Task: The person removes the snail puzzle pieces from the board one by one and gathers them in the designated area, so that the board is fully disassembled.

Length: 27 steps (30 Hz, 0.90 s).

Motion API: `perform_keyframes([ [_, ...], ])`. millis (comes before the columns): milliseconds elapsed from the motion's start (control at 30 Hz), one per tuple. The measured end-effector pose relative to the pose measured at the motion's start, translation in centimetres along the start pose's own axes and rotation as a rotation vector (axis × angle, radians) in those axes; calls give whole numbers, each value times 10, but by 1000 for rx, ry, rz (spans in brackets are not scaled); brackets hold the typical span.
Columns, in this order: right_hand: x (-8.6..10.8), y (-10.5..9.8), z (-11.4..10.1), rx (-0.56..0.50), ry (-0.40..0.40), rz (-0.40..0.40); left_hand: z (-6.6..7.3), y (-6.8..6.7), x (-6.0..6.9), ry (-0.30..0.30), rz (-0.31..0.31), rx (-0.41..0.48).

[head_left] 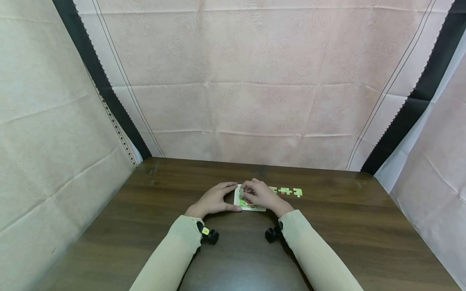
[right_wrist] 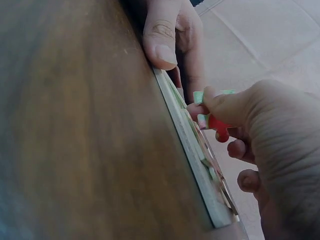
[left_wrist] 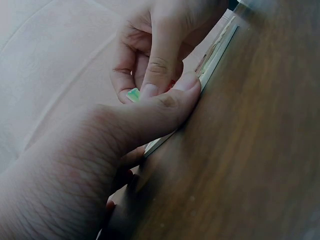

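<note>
A puzzle board point(head_left: 255, 209) with a white border and a partly hidden green and red picture lies flat on the table. The left hand point(head_left: 217, 199) rests at its left side, thumb and fingers spread, the thumb point(left_wrist: 185, 95) touching the board's near edge. Over the board, the right hand point(head_left: 263, 196) pinches a green and red puzzle piece point(right_wrist: 218, 126) between thumb and fingers. That piece is held just above the board, tilted, in the right wrist view. Pieces on the board point(right_wrist: 207, 162) stand slightly raised in places.
Several green puzzle pieces point(head_left: 285, 190) lie in a row on the brown table point(head_left: 327, 210), right of the board and beyond the right hand. Pale cloth point(head_left: 255, 101) hangs behind the table's far edge and at both sides. Each wrist wears a black camera point(head_left: 212, 237).
</note>
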State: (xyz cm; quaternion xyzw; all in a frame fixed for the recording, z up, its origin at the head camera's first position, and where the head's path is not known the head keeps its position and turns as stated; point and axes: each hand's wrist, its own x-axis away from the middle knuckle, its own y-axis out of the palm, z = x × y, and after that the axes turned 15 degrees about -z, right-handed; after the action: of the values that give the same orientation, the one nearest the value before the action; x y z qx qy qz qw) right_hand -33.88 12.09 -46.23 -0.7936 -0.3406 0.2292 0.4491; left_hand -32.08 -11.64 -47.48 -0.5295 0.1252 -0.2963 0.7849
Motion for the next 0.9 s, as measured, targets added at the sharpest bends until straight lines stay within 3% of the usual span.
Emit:
perform_keyframes([
  [300, 4, -4, 1, -56, 19, 16, -1, 0, 0, 4, 2, -1],
  [533, 13, -12, 10, -52, -103, 89, 0, 1, -1, 5, 7, 3],
  [900, 55, -29, 38, -43, 40, 216, -2, 1, 0, -7, 5, -9],
])
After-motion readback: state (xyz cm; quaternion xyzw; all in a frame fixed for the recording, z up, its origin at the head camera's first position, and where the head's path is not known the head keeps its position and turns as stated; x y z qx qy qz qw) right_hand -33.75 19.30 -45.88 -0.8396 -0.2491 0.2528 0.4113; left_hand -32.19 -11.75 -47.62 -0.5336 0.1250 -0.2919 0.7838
